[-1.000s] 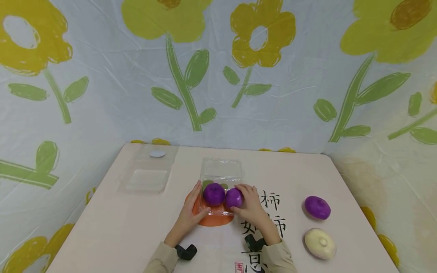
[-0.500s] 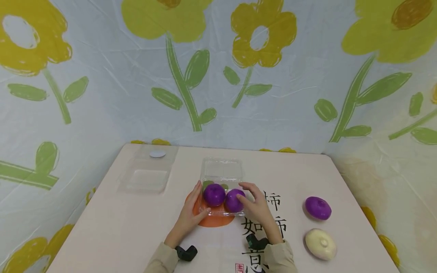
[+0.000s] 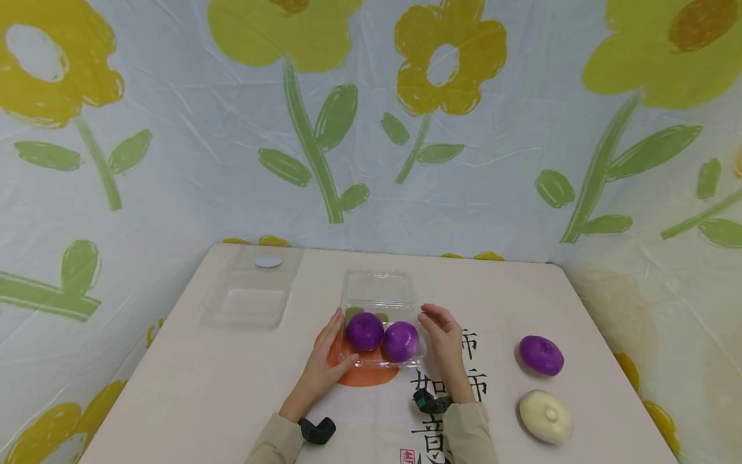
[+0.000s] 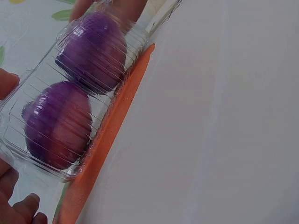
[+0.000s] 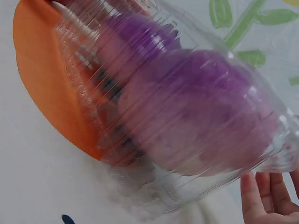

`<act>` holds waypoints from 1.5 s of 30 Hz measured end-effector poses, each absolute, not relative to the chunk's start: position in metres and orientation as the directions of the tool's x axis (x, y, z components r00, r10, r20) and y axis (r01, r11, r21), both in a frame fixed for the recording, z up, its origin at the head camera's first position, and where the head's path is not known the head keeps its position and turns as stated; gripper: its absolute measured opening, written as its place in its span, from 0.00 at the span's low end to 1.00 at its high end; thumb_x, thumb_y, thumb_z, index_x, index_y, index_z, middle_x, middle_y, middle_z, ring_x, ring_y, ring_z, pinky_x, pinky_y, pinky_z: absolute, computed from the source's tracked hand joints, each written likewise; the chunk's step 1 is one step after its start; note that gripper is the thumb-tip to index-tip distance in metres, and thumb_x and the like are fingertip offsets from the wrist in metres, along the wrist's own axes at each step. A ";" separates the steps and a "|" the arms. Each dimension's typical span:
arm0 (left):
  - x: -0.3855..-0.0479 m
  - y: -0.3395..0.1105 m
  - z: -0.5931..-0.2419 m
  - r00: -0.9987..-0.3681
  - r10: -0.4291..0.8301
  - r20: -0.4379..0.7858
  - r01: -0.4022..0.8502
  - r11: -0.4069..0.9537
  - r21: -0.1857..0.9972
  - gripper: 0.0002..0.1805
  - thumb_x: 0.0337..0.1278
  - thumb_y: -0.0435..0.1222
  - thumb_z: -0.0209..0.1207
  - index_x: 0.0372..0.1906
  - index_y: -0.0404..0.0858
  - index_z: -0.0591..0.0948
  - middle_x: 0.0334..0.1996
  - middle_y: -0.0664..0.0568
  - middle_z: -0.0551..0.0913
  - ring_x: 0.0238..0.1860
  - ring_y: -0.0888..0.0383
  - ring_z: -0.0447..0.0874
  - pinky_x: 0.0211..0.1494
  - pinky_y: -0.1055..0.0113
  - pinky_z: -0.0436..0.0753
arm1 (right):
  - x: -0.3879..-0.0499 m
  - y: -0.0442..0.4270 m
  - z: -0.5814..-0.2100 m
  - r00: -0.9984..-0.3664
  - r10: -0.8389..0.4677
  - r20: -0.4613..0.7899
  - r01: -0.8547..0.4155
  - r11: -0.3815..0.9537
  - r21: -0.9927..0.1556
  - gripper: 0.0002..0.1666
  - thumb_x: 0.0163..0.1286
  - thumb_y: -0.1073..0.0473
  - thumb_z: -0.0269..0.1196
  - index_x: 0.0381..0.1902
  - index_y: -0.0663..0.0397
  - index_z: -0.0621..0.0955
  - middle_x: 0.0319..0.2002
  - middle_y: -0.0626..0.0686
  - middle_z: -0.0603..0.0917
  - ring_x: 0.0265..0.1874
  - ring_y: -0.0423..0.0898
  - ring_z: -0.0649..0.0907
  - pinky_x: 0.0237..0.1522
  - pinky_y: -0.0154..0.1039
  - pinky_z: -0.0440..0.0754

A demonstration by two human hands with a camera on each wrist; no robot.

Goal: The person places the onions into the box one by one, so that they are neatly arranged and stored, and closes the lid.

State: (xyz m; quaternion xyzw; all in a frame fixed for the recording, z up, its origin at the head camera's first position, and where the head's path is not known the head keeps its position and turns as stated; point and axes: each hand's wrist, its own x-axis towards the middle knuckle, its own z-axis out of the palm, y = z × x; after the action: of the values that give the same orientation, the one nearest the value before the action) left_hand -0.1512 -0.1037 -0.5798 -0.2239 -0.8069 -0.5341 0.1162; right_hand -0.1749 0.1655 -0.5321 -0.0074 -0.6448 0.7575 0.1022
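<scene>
Two glossy purple onions, a left one point(image 3: 364, 332) and a right one point(image 3: 400, 341), sit side by side in the base of a clear plastic box point(image 3: 379, 364). Its lid point(image 3: 379, 288) lies open toward the back. My left hand point(image 3: 317, 361) holds the box's left end, thumb at the front rim and fingers along the side. In the left wrist view, the onions show through the ribbed plastic. My right hand point(image 3: 445, 338) is at the box's right end with nothing in its grasp; in the right wrist view its loose fingers point(image 5: 273, 193) are by the rim.
A second clear box point(image 3: 249, 306) stands open at the table's back left. Another purple onion point(image 3: 542, 355) and a cream-white onion point(image 3: 545, 417) lie at the right. The table mat bears an orange print point(image 3: 371, 377) and black characters point(image 3: 431, 428).
My right hand has let go of the right purple onion, now resting in the box, and moved right to the box's end. My left hand stays put.
</scene>
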 end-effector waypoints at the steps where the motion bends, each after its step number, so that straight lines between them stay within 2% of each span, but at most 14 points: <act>1: -0.151 -0.104 -0.579 -0.872 0.237 0.429 0.487 0.329 0.809 0.48 0.55 0.39 0.70 0.77 0.34 0.57 0.78 0.44 0.54 0.76 0.43 0.53 0.70 0.37 0.59 | -0.176 0.166 -0.534 -0.980 0.165 0.108 -0.138 -0.181 -0.974 0.21 0.70 0.68 0.62 0.58 0.75 0.73 0.57 0.69 0.75 0.53 0.50 0.79 0.55 0.31 0.79; 5: -0.151 -0.102 -0.578 -0.868 0.229 0.441 0.494 0.303 0.815 0.48 0.53 0.36 0.71 0.76 0.32 0.59 0.77 0.41 0.55 0.75 0.41 0.53 0.69 0.35 0.58 | -0.180 0.168 -0.542 -0.990 0.133 0.047 -0.088 -0.323 -0.942 0.26 0.71 0.71 0.58 0.62 0.77 0.65 0.61 0.67 0.73 0.53 0.45 0.80 0.57 0.32 0.78; 7: -0.150 -0.102 -0.578 -0.867 0.224 0.444 0.495 0.295 0.818 0.48 0.51 0.35 0.71 0.76 0.32 0.59 0.77 0.40 0.55 0.75 0.39 0.54 0.68 0.34 0.58 | -0.182 0.171 -0.546 -0.997 0.070 0.021 -0.048 -0.409 -0.911 0.29 0.72 0.72 0.54 0.68 0.76 0.59 0.66 0.69 0.68 0.61 0.48 0.77 0.62 0.34 0.75; 10: -0.151 -0.101 -0.579 -0.869 0.222 0.442 0.492 0.305 0.815 0.48 0.51 0.35 0.71 0.75 0.31 0.59 0.76 0.39 0.56 0.75 0.39 0.54 0.68 0.33 0.59 | -0.185 0.176 -0.551 -0.998 -0.057 0.018 0.016 -0.543 -0.840 0.35 0.75 0.73 0.46 0.74 0.71 0.47 0.73 0.71 0.55 0.73 0.57 0.63 0.71 0.40 0.64; 13: -0.150 -0.102 -0.578 -0.874 0.226 0.430 0.484 0.319 0.815 0.47 0.54 0.37 0.69 0.76 0.32 0.58 0.77 0.41 0.55 0.75 0.41 0.53 0.69 0.35 0.59 | -0.187 0.181 -0.556 -0.986 -0.163 0.031 0.074 -0.601 -0.796 0.36 0.76 0.74 0.40 0.76 0.70 0.41 0.77 0.69 0.45 0.76 0.60 0.49 0.74 0.41 0.56; 18: -0.148 -0.103 -0.579 -0.876 0.235 0.422 0.481 0.340 0.809 0.47 0.57 0.41 0.68 0.77 0.33 0.57 0.78 0.44 0.54 0.76 0.42 0.52 0.69 0.35 0.59 | -0.190 0.184 -0.561 -0.970 -0.244 0.013 0.133 -0.572 -0.809 0.37 0.76 0.73 0.42 0.77 0.67 0.43 0.78 0.65 0.47 0.76 0.59 0.50 0.72 0.39 0.60; 23: -0.150 -0.103 -0.580 -0.872 0.230 0.433 0.488 0.330 0.808 0.47 0.56 0.39 0.68 0.77 0.34 0.57 0.78 0.44 0.54 0.76 0.42 0.53 0.69 0.35 0.58 | -0.192 0.183 -0.563 -0.962 -0.270 0.031 0.126 -0.543 -0.830 0.37 0.77 0.73 0.43 0.78 0.66 0.44 0.78 0.65 0.48 0.76 0.59 0.51 0.71 0.39 0.60; 26: -0.150 -0.103 -0.578 -0.866 0.223 0.448 0.500 0.323 0.804 0.48 0.53 0.36 0.70 0.76 0.32 0.58 0.77 0.41 0.55 0.75 0.40 0.53 0.68 0.35 0.58 | -0.193 0.181 -0.563 -0.962 -0.270 0.036 0.118 -0.533 -0.838 0.36 0.76 0.74 0.42 0.78 0.66 0.44 0.77 0.66 0.48 0.76 0.59 0.50 0.71 0.38 0.60; 31: -0.140 -0.100 -0.549 -0.867 0.234 0.439 0.495 0.315 0.810 0.46 0.52 0.30 0.69 0.73 0.24 0.58 0.74 0.32 0.56 0.73 0.31 0.53 0.68 0.34 0.57 | -0.192 0.180 -0.562 -0.962 -0.269 0.043 0.109 -0.524 -0.845 0.37 0.76 0.74 0.42 0.78 0.66 0.44 0.78 0.65 0.47 0.77 0.59 0.49 0.71 0.39 0.58; 36: -0.135 -0.099 -0.532 -0.866 0.244 0.437 0.496 0.305 0.813 0.45 0.53 0.29 0.68 0.72 0.22 0.59 0.73 0.28 0.56 0.72 0.28 0.54 0.67 0.32 0.58 | -0.192 0.181 -0.563 -0.966 -0.255 0.041 0.092 -0.488 -0.868 0.36 0.77 0.73 0.44 0.78 0.65 0.47 0.78 0.64 0.49 0.77 0.58 0.51 0.71 0.38 0.60; 40: -0.135 -0.098 -0.533 -0.867 0.245 0.434 0.494 0.303 0.815 0.45 0.52 0.29 0.68 0.72 0.21 0.59 0.73 0.28 0.56 0.72 0.28 0.54 0.67 0.32 0.57 | -0.193 0.181 -0.565 -0.969 -0.243 0.043 0.076 -0.461 -0.884 0.35 0.77 0.72 0.45 0.77 0.66 0.50 0.78 0.63 0.51 0.76 0.58 0.52 0.70 0.36 0.63; 45: -0.143 -0.100 -0.556 -0.873 0.231 0.430 0.486 0.314 0.816 0.47 0.52 0.30 0.69 0.74 0.25 0.57 0.75 0.32 0.55 0.74 0.32 0.52 0.67 0.32 0.56 | -0.192 0.180 -0.565 -0.967 -0.249 0.053 0.066 -0.447 -0.892 0.34 0.76 0.72 0.46 0.77 0.65 0.52 0.78 0.61 0.50 0.76 0.58 0.53 0.70 0.37 0.62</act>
State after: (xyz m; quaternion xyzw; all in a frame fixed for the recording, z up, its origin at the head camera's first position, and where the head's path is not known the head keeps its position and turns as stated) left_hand -0.1434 -0.0996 -0.5558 -0.2235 -0.8019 -0.5415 0.1173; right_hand -0.1922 0.1804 -0.5649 0.0882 -0.5176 0.8460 -0.0931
